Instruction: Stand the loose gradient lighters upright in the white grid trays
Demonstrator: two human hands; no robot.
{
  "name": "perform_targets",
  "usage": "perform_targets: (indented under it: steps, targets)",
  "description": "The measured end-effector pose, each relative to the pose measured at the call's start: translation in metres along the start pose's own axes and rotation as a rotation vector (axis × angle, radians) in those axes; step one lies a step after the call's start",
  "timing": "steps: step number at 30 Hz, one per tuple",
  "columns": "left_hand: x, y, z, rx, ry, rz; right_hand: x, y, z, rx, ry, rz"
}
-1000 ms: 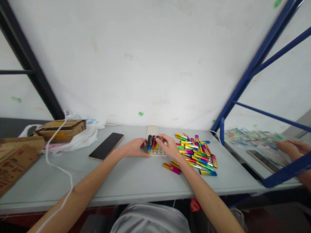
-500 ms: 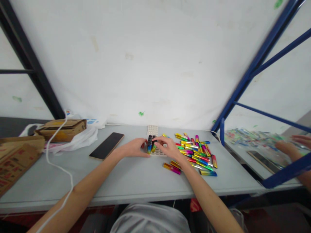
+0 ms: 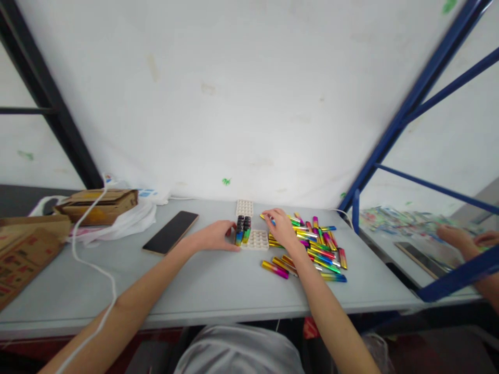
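My left hand [image 3: 216, 235] rests on the table, thumb and fingers apart, close against the left side of two short rows of upright lighter-like tubes [image 3: 242, 231]. These have black tops and shiny blue, yellow and green bodies. They stand in the left part of a white tray with round pockets [image 3: 258, 239]. My right hand [image 3: 281, 226] is over the left edge of a pile of shiny multicoloured tubes [image 3: 322, 249]. Its fingers are loosely bent and apart, with nothing visible in them, near a yellow tube.
A second white pocketed tray [image 3: 244, 207] lies behind, near the wall. To the left are a dark phone [image 3: 170, 232], cardboard boxes [image 3: 99, 206], a white plastic bag [image 3: 130, 223] and a hanging white cable [image 3: 94, 267]. A blue metal frame [image 3: 384, 137] borders the right side.
My right hand has left the standing tubes and moved right to the pile, uncovering the tray pockets. My left hand has stayed beside the rows.
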State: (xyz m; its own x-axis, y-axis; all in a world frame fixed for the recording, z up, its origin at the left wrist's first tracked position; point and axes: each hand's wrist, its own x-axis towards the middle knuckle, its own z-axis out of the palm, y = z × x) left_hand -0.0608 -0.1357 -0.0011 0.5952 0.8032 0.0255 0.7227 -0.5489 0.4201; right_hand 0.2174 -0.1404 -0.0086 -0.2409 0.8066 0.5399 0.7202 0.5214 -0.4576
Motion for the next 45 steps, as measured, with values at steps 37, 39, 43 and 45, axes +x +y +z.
perform_targets:
  steps: [37,39,43,45]
  targets:
    - [0.001,-0.002,0.0,0.01,-0.02,0.017,0.007,-0.021,0.004,1.054,0.067,0.399]
    - [0.001,-0.003,0.001,0.016,-0.016,0.02,0.006,-0.029,0.005,1.148,0.011,0.38]
    - [0.001,-0.002,0.001,0.014,-0.013,0.012,0.005,-0.038,0.007,1.174,-0.047,0.365]
    - [0.001,-0.001,0.001,0.009,-0.011,0.009,0.004,-0.039,0.009,1.093,-0.057,0.375]
